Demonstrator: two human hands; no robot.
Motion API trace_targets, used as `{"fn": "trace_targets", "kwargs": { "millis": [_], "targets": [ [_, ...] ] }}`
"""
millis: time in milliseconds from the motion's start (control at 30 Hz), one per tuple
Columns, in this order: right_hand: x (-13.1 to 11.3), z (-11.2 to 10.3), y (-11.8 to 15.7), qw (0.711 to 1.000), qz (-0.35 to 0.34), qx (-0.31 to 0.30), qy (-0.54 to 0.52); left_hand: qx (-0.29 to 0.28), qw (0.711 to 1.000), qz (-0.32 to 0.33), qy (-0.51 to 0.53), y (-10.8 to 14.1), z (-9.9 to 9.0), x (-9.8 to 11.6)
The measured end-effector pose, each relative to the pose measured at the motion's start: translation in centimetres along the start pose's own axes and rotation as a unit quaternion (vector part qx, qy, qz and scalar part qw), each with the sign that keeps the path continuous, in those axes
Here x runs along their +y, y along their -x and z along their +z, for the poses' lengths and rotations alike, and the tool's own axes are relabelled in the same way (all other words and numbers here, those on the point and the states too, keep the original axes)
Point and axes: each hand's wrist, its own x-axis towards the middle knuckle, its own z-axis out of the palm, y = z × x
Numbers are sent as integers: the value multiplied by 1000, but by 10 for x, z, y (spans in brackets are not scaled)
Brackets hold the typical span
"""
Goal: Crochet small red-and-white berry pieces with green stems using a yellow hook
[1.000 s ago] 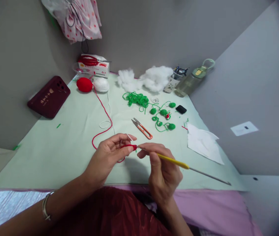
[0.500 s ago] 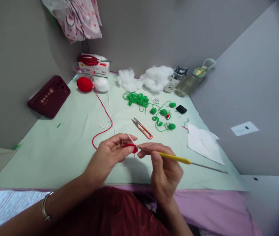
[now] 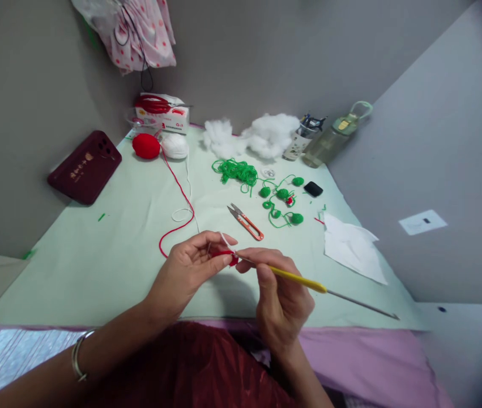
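Between thumb and fingers, my left hand point(image 3: 190, 263) pinches a small red crochet piece point(image 3: 233, 259), most of it covered by the fingers. White yarn point(image 3: 225, 239) runs up from the piece over the left index finger. My right hand point(image 3: 284, 289) grips a crochet hook with a yellow handle point(image 3: 298, 277); its near tip meets the edge of the red piece, and its other metal end points right and down. Red yarn point(image 3: 176, 228) trails across the table from a red ball point(image 3: 146, 146) toward my left hand. Beside it stands a white ball of yarn point(image 3: 175, 147).
Orange thread snips point(image 3: 247, 222) lie just beyond my hands. Farther back are tangled green yarn point(image 3: 235, 171), small green crocheted pieces point(image 3: 282, 194) and white stuffing point(image 3: 268, 136). A bottle point(image 3: 332, 141) and pen cup point(image 3: 298, 141) stand back right. White paper point(image 3: 351, 249) lies right, a dark red phone-like case point(image 3: 85, 167) left.
The hook has tilted, its free right end dropping lower. My right hand has shifted slightly left, and the red piece has turned a little in my left fingers.
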Motion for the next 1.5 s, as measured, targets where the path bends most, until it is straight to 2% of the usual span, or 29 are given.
{"fn": "trace_targets", "kwargs": {
  "millis": [300,500,700,767,900,967,1100,1167,1233,1333,1400,1500],
  "targets": [
    [1,4,6,991,-79,-41,105,42,997,35,-51,2,1,1],
    [12,6,16,950,-187,-42,247,55,998,-8,5,1,4,3],
    [14,6,17,950,-187,-39,247,20,997,-37,61,3,6,6],
    [15,6,18,959,-173,-35,222,12,996,-55,75,3,5,8],
    [13,12,17,990,-86,30,103,-17,987,-123,104,3,3,12],
    [10,14,11,997,-38,53,36,-34,981,-143,125,3,2,13],
    [5,13,-1,998,22,40,-31,-34,979,-145,136,2,3,12],
    [6,10,-2,999,25,30,-31,-23,986,-121,114,2,5,11],
    [9,8,3,999,10,31,3,2,995,-70,74,3,7,10],
    [14,7,15,989,-76,5,125,31,999,-15,41,4,10,8],
    [15,9,21,975,-130,6,179,24,997,-38,61,5,10,8],
    [14,13,20,977,-126,62,158,-5,991,-95,91,4,10,9]
  ]
}}
